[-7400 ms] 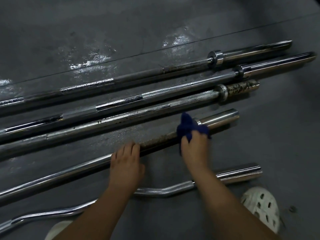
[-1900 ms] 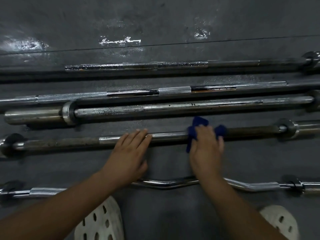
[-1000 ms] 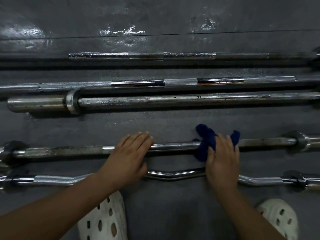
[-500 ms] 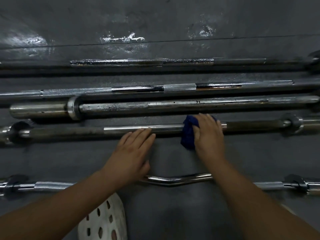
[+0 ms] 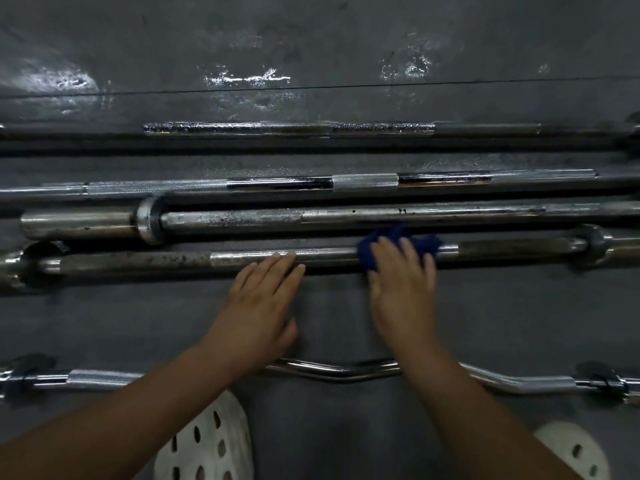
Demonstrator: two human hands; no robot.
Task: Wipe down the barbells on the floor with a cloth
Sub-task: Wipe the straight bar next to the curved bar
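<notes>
Right hand [image 5: 401, 292] presses a blue cloth [image 5: 398, 245] onto the fourth barbell [image 5: 502, 249] on the floor [image 5: 311, 39], fingers straight; left hand [image 5: 258, 306] rests flat-fingered on the same barbell, beside the cloth.

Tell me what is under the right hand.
The right hand presses a blue cloth onto the fourth barbell from the top. The cloth shows past the fingertips. The stretch of bar beneath the cloth is covered, so its condition cannot be seen.

Two white perforated clogs [image 5: 207, 448] — on dark, scuffed floor [image 5: 311, 39].
</notes>
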